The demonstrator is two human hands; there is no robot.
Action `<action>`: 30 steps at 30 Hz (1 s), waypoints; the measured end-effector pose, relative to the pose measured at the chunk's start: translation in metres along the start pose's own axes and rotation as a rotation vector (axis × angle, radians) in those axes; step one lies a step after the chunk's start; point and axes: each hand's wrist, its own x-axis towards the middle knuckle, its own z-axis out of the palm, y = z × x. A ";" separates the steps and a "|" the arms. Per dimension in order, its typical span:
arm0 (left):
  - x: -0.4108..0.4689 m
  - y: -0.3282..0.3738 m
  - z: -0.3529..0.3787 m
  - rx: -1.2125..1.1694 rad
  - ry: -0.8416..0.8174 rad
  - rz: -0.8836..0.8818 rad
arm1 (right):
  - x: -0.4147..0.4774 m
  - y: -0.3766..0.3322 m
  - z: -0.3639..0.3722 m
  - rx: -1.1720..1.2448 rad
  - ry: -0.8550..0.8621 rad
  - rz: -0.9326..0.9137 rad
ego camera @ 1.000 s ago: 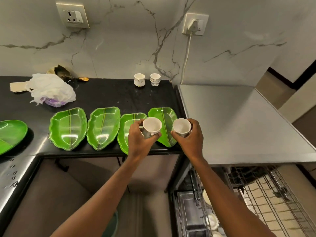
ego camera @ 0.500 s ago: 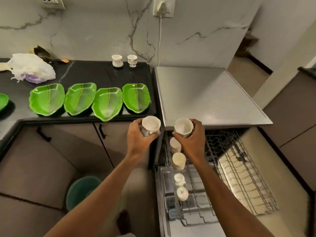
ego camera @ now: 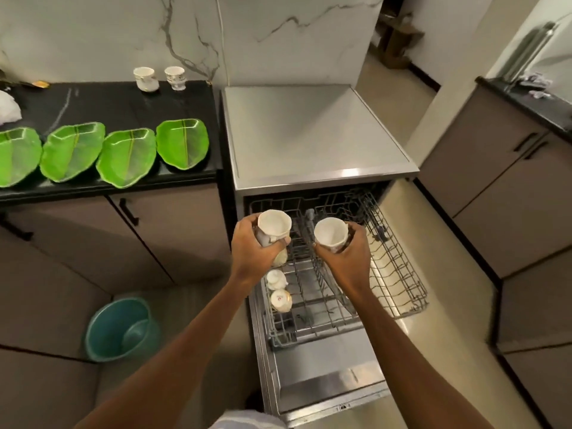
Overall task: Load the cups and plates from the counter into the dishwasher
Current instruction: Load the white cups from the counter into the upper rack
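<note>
My left hand (ego camera: 253, 252) grips a white cup (ego camera: 274, 226) and my right hand (ego camera: 348, 258) grips another white cup (ego camera: 329, 233). Both cups hang mouth-up over the back of the pulled-out wire rack (ego camera: 399, 274) of the open dishwasher (ego camera: 309, 137). Several cups lie in the rack's left row, among them a small white one (ego camera: 276, 279) and one with a gold rim (ego camera: 280, 300). Two more cups (ego camera: 145, 78) (ego camera: 175, 77) stand at the back of the black counter (ego camera: 117, 103). Several green leaf-shaped plates (ego camera: 182, 144) (ego camera: 127, 157) (ego camera: 71, 155) line its front edge.
The dishwasher door (ego camera: 325, 379) lies open low in front of me. A teal bucket (ego camera: 122, 328) stands on the floor to the left of it. Brown cabinets (ego camera: 495, 187) and a second dark counter close in the right side.
Both hands carried their cups from above the counter's plates rightward and down over the dishwasher rack. My view swung down and right, away from the counter.
</note>
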 end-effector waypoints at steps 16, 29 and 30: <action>-0.021 0.011 0.101 0.043 -0.149 -0.038 | 0.015 0.081 -0.063 -0.040 0.025 0.124; -0.043 0.019 0.209 0.095 -0.179 -0.305 | 0.051 0.171 -0.132 -0.051 -0.222 0.190; -0.042 0.016 0.218 0.096 -0.201 -0.316 | 0.053 0.179 -0.135 -0.055 -0.239 0.200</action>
